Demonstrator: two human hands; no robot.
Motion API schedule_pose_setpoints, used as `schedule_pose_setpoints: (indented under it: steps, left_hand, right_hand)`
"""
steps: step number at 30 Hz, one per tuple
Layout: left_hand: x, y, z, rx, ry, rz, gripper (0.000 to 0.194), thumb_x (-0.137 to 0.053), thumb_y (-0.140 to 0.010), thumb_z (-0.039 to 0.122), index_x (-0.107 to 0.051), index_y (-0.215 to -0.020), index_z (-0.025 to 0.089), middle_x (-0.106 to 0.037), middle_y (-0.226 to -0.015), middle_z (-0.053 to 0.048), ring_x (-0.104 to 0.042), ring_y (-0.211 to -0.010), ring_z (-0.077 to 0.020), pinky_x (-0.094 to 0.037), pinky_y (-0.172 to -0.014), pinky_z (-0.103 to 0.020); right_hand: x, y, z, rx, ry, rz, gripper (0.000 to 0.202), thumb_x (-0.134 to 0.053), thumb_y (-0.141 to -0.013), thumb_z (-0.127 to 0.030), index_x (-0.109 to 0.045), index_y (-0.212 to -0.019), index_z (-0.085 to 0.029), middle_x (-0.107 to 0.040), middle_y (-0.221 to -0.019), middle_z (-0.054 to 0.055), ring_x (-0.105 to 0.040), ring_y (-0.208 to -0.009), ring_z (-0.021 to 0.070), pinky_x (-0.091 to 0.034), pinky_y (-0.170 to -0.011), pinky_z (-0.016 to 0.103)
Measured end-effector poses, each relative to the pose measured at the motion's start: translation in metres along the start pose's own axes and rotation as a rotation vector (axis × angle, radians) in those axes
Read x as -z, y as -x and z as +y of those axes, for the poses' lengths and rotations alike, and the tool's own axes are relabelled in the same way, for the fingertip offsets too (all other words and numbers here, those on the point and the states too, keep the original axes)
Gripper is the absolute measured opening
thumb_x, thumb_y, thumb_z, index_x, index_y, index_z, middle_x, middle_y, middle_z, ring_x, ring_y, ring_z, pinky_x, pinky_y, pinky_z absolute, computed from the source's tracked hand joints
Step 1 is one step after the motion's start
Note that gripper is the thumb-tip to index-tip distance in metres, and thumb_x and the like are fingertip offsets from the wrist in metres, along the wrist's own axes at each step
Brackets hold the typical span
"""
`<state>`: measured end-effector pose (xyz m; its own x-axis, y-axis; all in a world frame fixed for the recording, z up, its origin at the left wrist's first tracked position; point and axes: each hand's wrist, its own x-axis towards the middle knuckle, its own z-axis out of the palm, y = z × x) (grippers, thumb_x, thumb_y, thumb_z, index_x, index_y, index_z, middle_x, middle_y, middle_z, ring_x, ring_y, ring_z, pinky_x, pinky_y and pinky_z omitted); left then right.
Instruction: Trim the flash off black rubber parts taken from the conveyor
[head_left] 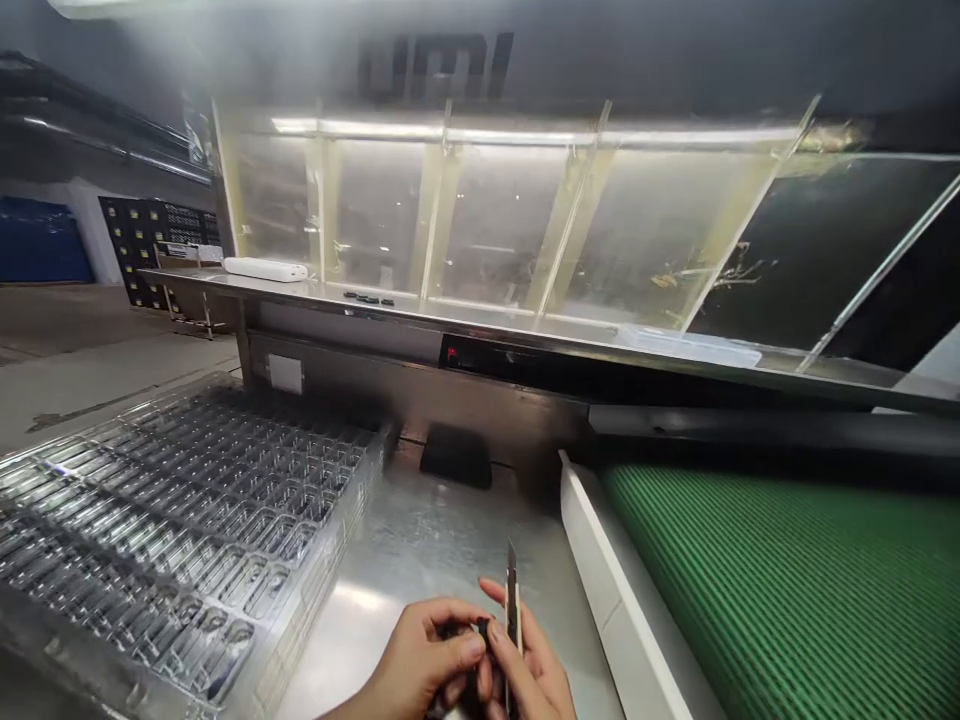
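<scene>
Both my hands meet at the bottom centre over a steel table [420, 540]. My right hand [529, 670] grips a utility knife [512, 600] whose thin blade points up and away from me. My left hand [424, 665] pinches a small dark part [480, 632] against the knife; the part is mostly hidden by my fingers. A stack of clear plastic trays [187, 510] with several rows of small pockets lies just left of my hands.
A green ribbed conveyor belt [787, 580] with a white side rail [607, 580] runs on the right. Behind stands a machine with a steel ledge [450, 315], clear panels [495, 220] and a white box [265, 268]. A black block [456, 457] sits at the table's back.
</scene>
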<state>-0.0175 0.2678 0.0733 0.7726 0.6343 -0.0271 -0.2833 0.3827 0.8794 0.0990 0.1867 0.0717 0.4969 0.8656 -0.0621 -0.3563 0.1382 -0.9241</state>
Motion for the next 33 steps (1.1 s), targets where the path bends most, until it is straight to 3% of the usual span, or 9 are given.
schedule_pose_setpoints:
  steps: [6, 9, 12, 16, 20, 26, 33]
  left_hand:
    - [-0.009, 0.01, 0.016, 0.053, -0.028, 0.086, 0.067, -0.091, -0.078, 0.064, -0.07, -0.111, 0.01, -0.067, -0.066, -0.004, -0.034, -0.043, -0.0046, -0.015, -0.042, -0.022]
    - [-0.01, 0.013, 0.018, 0.059, 0.006, 0.117, 0.062, -0.09, -0.081, 0.061, -0.071, -0.11, 0.01, -0.067, -0.067, -0.004, -0.035, -0.044, -0.0043, -0.017, -0.043, -0.022]
    - [-0.011, 0.014, 0.022, 0.043, 0.092, 0.158, 0.054, -0.093, -0.079, 0.054, -0.073, -0.106, 0.011, -0.071, -0.083, -0.005, -0.04, -0.047, -0.0032, -0.022, -0.044, -0.021]
    - [-0.014, 0.017, 0.032, 0.047, 0.187, 0.202, 0.047, -0.094, -0.081, 0.046, -0.074, -0.107, 0.013, -0.072, -0.097, -0.006, -0.044, -0.05, -0.0025, -0.026, -0.046, -0.02]
    - [-0.015, 0.02, 0.043, -0.004, 0.198, 0.183, 0.036, -0.086, -0.09, 0.042, -0.072, -0.108, 0.014, -0.073, -0.104, -0.007, -0.045, -0.053, -0.0025, -0.027, -0.048, -0.02]
    - [-0.016, 0.024, 0.049, -0.023, 0.166, 0.165, 0.032, -0.084, -0.092, 0.039, -0.071, -0.109, 0.016, -0.071, -0.093, -0.004, -0.047, -0.053, -0.0042, -0.029, -0.049, -0.02]
    - [-0.021, 0.03, 0.051, -0.018, 0.121, 0.148, 0.038, -0.087, -0.092, 0.043, -0.072, -0.114, 0.017, -0.069, -0.085, -0.002, -0.049, -0.054, -0.0039, -0.03, -0.05, -0.019]
  right_hand:
    - [-0.001, 0.005, -0.01, -0.006, 0.109, -0.078, 0.079, -0.087, -0.085, -0.077, -0.074, -0.129, -0.013, -0.053, -0.059, -0.004, -0.039, -0.043, 0.0092, -0.028, -0.04, 0.017]
    - [0.002, 0.003, -0.013, 0.006, 0.164, -0.064, 0.075, -0.083, -0.089, -0.077, -0.075, -0.128, -0.013, -0.054, -0.062, -0.003, -0.041, -0.048, 0.0108, -0.035, -0.045, 0.02]
    - [0.007, 0.0, -0.015, 0.102, 0.242, -0.051, 0.07, -0.077, -0.094, -0.078, -0.077, -0.125, -0.015, -0.058, -0.069, 0.0, -0.048, -0.057, 0.0135, -0.045, -0.056, 0.025]
    - [0.014, -0.002, -0.015, 0.233, 0.379, -0.016, 0.064, -0.066, -0.101, -0.078, -0.078, -0.116, -0.016, -0.061, -0.073, 0.002, -0.053, -0.062, 0.0169, -0.042, -0.053, 0.025]
    - [0.013, 0.003, -0.019, 0.337, 0.507, -0.043, 0.051, -0.062, -0.108, -0.068, -0.077, -0.104, -0.019, -0.061, -0.073, 0.001, -0.056, -0.064, 0.0178, -0.044, -0.056, 0.026]
    - [0.008, 0.007, -0.036, 0.566, 0.625, -0.131, 0.043, -0.061, -0.113, -0.052, -0.072, -0.083, -0.022, -0.057, -0.069, -0.003, -0.051, -0.058, 0.0146, -0.039, -0.057, 0.026]
    - [0.008, 0.01, -0.034, 0.538, 0.681, -0.182, 0.046, -0.058, -0.116, -0.05, -0.07, -0.083, -0.021, -0.057, -0.068, -0.003, -0.052, -0.059, 0.0135, -0.037, -0.058, 0.027]
